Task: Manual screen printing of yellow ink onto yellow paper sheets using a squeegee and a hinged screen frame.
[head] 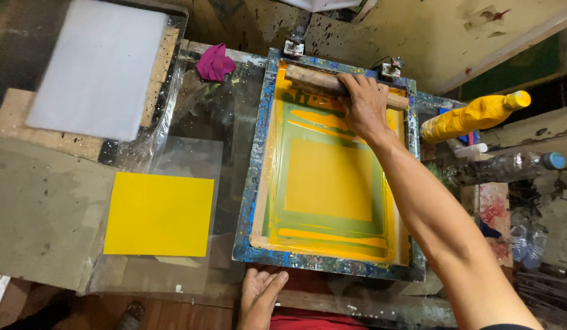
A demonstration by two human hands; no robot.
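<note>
1. The wooden squeegee [332,85] is gripped by the right hand [364,105] at the far edge of the screen frame [259,183]; the fingers [351,85] are curled over its top, closed on the handle.
2. The squeegee is seen lying across the far end of the mesh, just short of the two hinge clamps [294,46], with yellow ink [332,180] spread over the mesh below it.
3. The left hand [259,296] is laid flat at the near edge of the table, just beside the near rail of the frame; its fingers are loosely spread and nothing is held.
4. For a clean stroke, even pressure is judged to be needed across the whole blade, with the handle kept square to the frame's side rails.
5. A steady tilt is best held, so that ink is not left in ridges.
6. The frame is best kept pressed flat by the free hand.
7. A yellow printed sheet [159,214] is seen lying on clear film toward the left edge of the table.
</note>
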